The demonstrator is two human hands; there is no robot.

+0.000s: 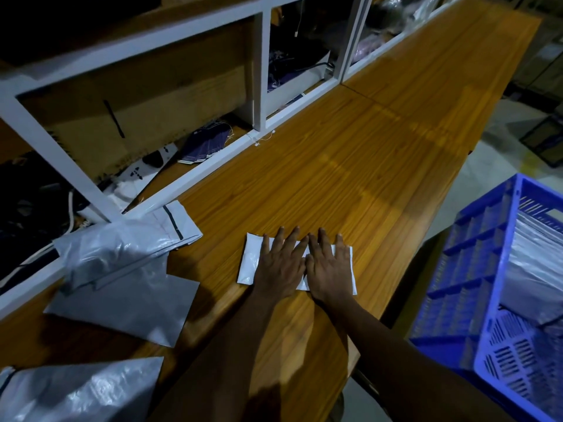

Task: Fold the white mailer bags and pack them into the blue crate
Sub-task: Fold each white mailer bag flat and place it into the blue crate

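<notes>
A folded white mailer bag [249, 263] lies flat on the wooden table [350, 166], near its front edge. My left hand [281, 263] and my right hand [330, 266] press on it side by side, fingers straight and flat, covering most of it. Unfolded mailer bags [122, 269] lie in a loose pile to the left, and another mailer bag [76, 391] is at the lower left corner. The blue crate [475, 269] stands off the table's right edge, with folded white bags [536, 263] stacked inside it.
A white shelf frame [259, 71] runs along the table's far side, with dark packets and cardboard behind it. The floor shows to the right past the table edge, beyond the crate.
</notes>
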